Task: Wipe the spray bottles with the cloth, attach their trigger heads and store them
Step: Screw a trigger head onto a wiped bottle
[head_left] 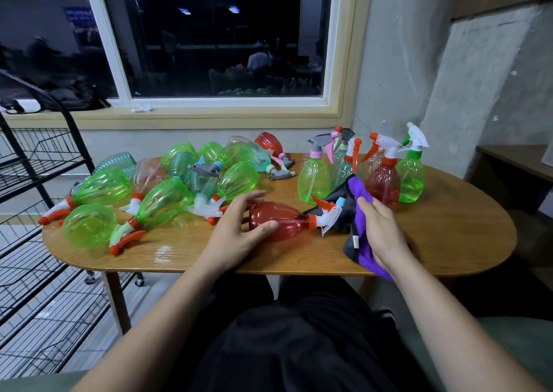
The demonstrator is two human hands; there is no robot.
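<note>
The fingers (253, 196) of the left hand (236, 230) are spread fairly wide and curved over the base of a red bottle (281, 221), with the thumb laid against its near side, so that the bottle is held between them. The bottle lies on its side on the tabletop (449, 230), near the front edge, with its neck pointed to the right. A white trigger head (327, 215) with an orange collar is seen on the neck, and its tip lies over the dark part of the cloth (363, 195). The cloth — purple on one face, dark grey on the other — is gripped by the right hand (381, 233), whose fingers are curled round it; its lower end reaches past the front edge of the tabletop. Just behind the cloth a group of bottles is stood upright with heads fitted: a green bottle (314, 179), an upright red bottle (384, 185) and a second green bottle (412, 176) at the far right, with others partly hidden between them. To the left a heap of bottles (161, 200) — mostly green, a few clear or bluish — is laid on its sides, most with heads attached. A black wire rack (45, 164) is seen beside the left end of the tabletop, and a dark window (215, 44) on the wall behind.
</note>
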